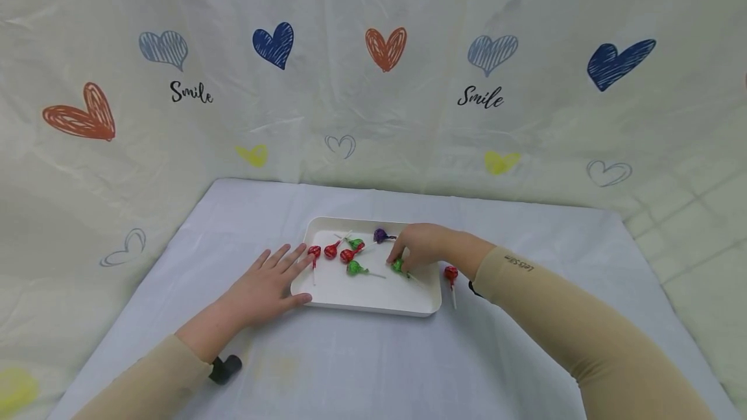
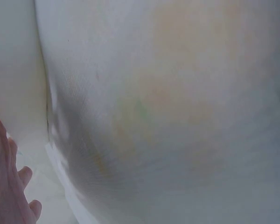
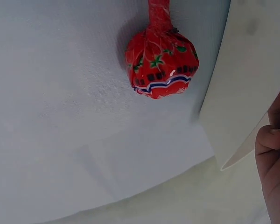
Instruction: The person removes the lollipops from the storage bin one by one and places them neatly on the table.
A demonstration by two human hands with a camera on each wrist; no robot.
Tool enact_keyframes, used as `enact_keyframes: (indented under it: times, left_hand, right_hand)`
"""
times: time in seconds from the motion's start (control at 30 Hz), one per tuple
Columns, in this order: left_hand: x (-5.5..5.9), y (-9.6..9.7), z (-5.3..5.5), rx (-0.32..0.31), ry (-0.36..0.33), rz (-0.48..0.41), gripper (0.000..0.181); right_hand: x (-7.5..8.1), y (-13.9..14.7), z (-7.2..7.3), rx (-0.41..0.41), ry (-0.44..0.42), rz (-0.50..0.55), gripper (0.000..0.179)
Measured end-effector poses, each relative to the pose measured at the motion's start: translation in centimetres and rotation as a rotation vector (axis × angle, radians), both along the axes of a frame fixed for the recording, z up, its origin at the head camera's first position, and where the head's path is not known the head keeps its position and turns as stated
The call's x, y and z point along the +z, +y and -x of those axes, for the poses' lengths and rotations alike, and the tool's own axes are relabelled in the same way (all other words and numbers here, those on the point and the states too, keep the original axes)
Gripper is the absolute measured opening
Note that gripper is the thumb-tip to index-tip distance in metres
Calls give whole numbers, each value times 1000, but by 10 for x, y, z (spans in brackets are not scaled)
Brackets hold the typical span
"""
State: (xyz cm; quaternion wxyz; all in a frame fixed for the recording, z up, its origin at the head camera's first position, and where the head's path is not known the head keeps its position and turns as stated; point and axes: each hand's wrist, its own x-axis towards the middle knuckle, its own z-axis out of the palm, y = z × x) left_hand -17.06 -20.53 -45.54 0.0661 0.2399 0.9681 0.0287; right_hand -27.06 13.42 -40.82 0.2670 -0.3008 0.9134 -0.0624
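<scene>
A white tray (image 1: pixel 362 297) holds several wrapped lollipops. My left hand (image 1: pixel 270 285) lies with fingers spread across the tray's left rim, fingertips right at a red lollipop (image 1: pixel 314 251). Over the tray's right part, my right hand (image 1: pixel 421 244) reaches down with bent fingers and pinches a green lollipop (image 1: pixel 397 266), its stick pointing toward the lower right. Just beyond those fingers is a purple lollipop (image 1: pixel 380 235). Two more red lollipops, a green lollipop (image 1: pixel 354 268) and another partly covered green lollipop (image 1: pixel 356 244) lie toward the middle and left.
Outside the tray, a red lollipop (image 1: pixel 451 273) lies on the white cloth by the right rim, under my right forearm; it looms large in the right wrist view (image 3: pixel 162 63). Behind the table (image 1: pixel 362 368) hangs a pale curtain (image 1: pixel 432 141) printed with hearts.
</scene>
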Motion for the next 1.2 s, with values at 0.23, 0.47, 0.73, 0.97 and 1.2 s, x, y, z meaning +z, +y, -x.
enact_keyframes:
  times: [0.23,0.47,0.73,0.97,1.2]
  left_hand:
    - [0,0,0,2,4,-2,86]
    - [0,1,-1,2,8,0,88]
    - [-1,0,-1,0,10,-9,87]
    - [-1,-1,-1,-8,12,-21,87]
    - [-1,0,-2,-12,11,-25,86]
  right_hand:
    - [4,1,1,10,-3,42,21]
    - [15,7,3,14,19,101,25]
    - [24,20,4,-11,41,185,30]
    - [34,41,0,-121,45,255,33]
    - [38,72,-10,-224,62,276,32]
